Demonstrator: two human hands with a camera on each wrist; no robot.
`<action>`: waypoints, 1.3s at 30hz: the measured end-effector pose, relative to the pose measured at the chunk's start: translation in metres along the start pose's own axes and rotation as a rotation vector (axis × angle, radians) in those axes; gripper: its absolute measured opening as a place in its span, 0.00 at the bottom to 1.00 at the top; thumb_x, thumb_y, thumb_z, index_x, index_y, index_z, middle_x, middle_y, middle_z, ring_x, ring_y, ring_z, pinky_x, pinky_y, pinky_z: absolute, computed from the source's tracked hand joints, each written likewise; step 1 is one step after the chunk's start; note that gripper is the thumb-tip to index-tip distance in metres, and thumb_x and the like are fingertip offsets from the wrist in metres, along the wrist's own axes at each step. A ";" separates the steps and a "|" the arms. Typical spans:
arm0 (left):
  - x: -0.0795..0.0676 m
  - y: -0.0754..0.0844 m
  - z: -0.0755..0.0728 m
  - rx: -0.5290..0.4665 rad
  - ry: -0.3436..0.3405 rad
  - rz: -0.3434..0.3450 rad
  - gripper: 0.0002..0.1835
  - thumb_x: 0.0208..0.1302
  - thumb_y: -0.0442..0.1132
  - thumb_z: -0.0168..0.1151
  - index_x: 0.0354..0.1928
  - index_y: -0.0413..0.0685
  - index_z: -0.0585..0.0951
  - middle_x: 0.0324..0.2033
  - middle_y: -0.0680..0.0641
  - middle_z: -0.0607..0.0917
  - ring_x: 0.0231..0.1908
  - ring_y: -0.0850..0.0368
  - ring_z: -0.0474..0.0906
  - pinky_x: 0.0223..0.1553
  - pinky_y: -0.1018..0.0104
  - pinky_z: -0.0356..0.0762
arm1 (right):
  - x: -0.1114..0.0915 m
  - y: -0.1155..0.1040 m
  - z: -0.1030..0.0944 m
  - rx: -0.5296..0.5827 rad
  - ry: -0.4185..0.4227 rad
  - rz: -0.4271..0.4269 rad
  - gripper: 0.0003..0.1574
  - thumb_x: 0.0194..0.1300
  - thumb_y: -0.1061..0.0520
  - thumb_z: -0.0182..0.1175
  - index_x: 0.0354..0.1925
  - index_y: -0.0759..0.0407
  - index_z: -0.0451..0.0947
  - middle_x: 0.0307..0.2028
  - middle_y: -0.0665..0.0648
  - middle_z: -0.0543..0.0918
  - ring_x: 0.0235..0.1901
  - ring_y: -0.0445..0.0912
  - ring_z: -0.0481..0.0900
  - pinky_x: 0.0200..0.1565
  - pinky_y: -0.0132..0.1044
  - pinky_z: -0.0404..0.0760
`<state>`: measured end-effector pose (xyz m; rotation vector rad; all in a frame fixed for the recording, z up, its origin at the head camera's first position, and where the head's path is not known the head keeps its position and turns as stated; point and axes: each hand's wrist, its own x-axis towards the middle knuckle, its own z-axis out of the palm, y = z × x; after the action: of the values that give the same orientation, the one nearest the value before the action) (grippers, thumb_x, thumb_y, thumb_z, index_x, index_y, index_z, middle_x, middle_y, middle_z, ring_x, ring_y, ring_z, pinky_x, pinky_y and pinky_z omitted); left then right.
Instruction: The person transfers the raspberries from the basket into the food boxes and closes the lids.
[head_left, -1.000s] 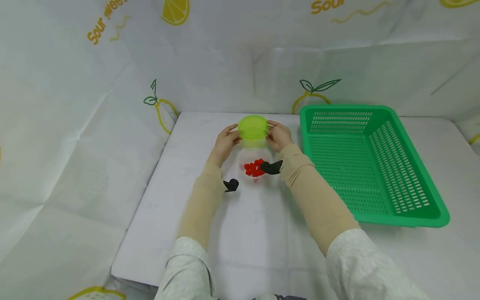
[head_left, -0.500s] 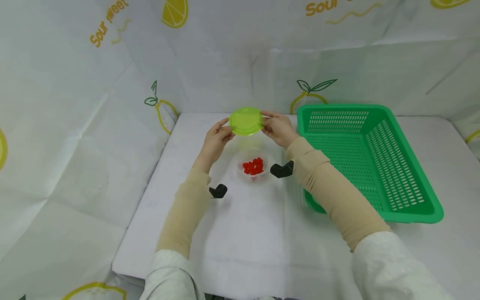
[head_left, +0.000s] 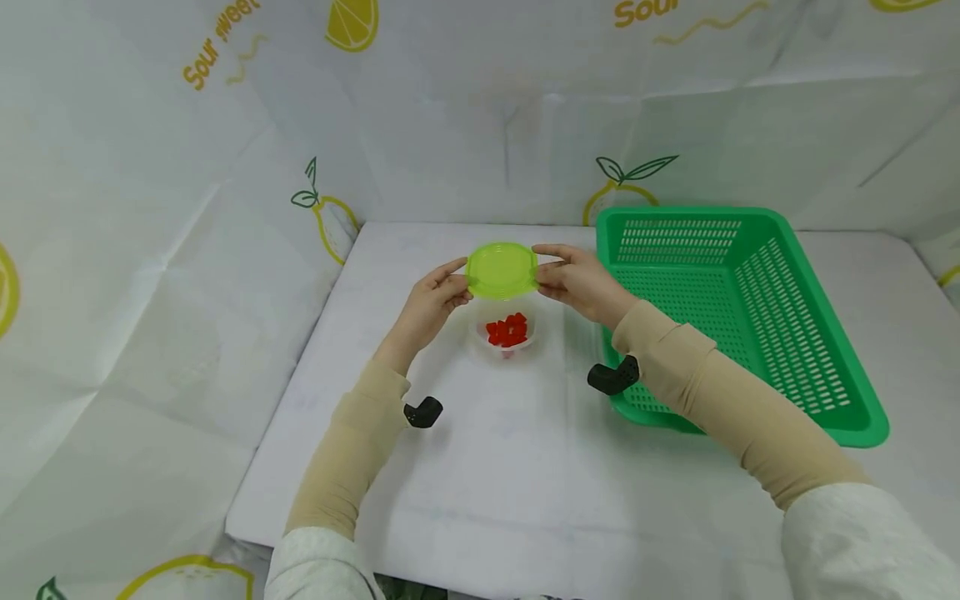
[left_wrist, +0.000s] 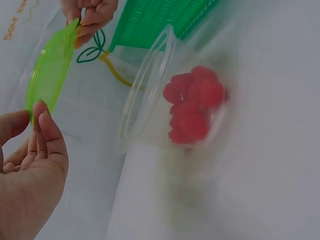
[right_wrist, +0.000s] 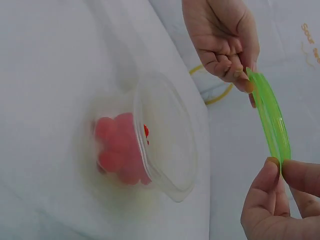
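A translucent lime-green lid (head_left: 502,271) is held up above a clear plastic container (head_left: 483,333). Its left edge is pinched between the thumb and fingers of my left hand (head_left: 431,307). On the opposite edge, my right hand (head_left: 581,283) pinches it the same way. Several small red pieces (left_wrist: 192,105) lie at the bottom of the container, which stands upright on the white table. In the right wrist view the container's rim (right_wrist: 167,135) is uncovered, and the lid (right_wrist: 270,117) is apart from it.
A large green plastic basket (head_left: 720,350) stands to the right, near my right forearm. The white table (head_left: 480,500) ends at the left and front edges. A lemon-printed sheet (head_left: 450,125) hangs behind and to the left.
Both hands first lifted the lid off above the container, then brought it slightly down and toward me. The forearms have spread wider apart, and the container with red pieces has stayed in place.
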<state>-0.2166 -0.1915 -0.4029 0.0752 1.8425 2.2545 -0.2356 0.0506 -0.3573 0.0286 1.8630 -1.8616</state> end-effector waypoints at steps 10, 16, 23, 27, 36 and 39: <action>-0.013 -0.018 -0.003 0.034 0.021 0.006 0.15 0.67 0.33 0.52 0.54 0.36 0.72 0.37 0.52 0.79 0.36 0.63 0.75 0.43 0.76 0.76 | -0.003 0.011 0.001 -0.040 -0.042 0.017 0.27 0.70 0.61 0.48 0.65 0.65 0.61 0.42 0.50 0.74 0.40 0.41 0.74 0.43 0.22 0.77; -0.016 -0.021 -0.003 0.031 0.068 0.033 0.04 0.66 0.34 0.54 0.40 0.45 0.77 0.33 0.51 0.77 0.29 0.63 0.74 0.37 0.77 0.75 | -0.005 0.011 0.002 -0.082 -0.012 0.020 0.26 0.71 0.56 0.48 0.62 0.65 0.64 0.41 0.48 0.72 0.40 0.42 0.70 0.42 0.23 0.73; -0.018 -0.017 0.000 0.027 0.067 0.067 0.05 0.66 0.36 0.54 0.41 0.45 0.77 0.30 0.52 0.82 0.31 0.63 0.80 0.39 0.76 0.79 | -0.012 0.008 0.002 0.011 -0.024 0.050 0.26 0.72 0.53 0.46 0.63 0.64 0.61 0.43 0.55 0.72 0.39 0.43 0.75 0.44 0.26 0.77; -0.022 -0.014 0.002 0.035 0.074 0.046 0.14 0.68 0.41 0.52 0.48 0.39 0.77 0.33 0.52 0.83 0.34 0.63 0.81 0.43 0.74 0.80 | -0.013 0.008 -0.001 0.026 -0.050 0.068 0.27 0.71 0.51 0.47 0.62 0.66 0.62 0.42 0.54 0.74 0.40 0.42 0.77 0.45 0.26 0.78; -0.030 -0.018 0.008 0.096 0.090 0.007 0.18 0.65 0.38 0.57 0.54 0.35 0.75 0.40 0.51 0.81 0.38 0.62 0.81 0.49 0.69 0.79 | -0.009 0.013 -0.004 -0.114 -0.133 0.086 0.22 0.68 0.60 0.52 0.57 0.70 0.67 0.37 0.49 0.78 0.36 0.41 0.77 0.44 0.27 0.79; -0.024 -0.026 0.005 0.171 0.105 0.000 0.18 0.61 0.38 0.61 0.53 0.41 0.78 0.40 0.52 0.83 0.38 0.63 0.81 0.49 0.68 0.79 | -0.009 0.015 -0.005 -0.178 -0.154 0.068 0.20 0.67 0.62 0.51 0.56 0.70 0.66 0.36 0.49 0.76 0.36 0.41 0.76 0.42 0.27 0.79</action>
<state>-0.1884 -0.1872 -0.4251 -0.0149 2.0868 2.1342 -0.2244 0.0590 -0.3687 -0.1082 1.8891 -1.6002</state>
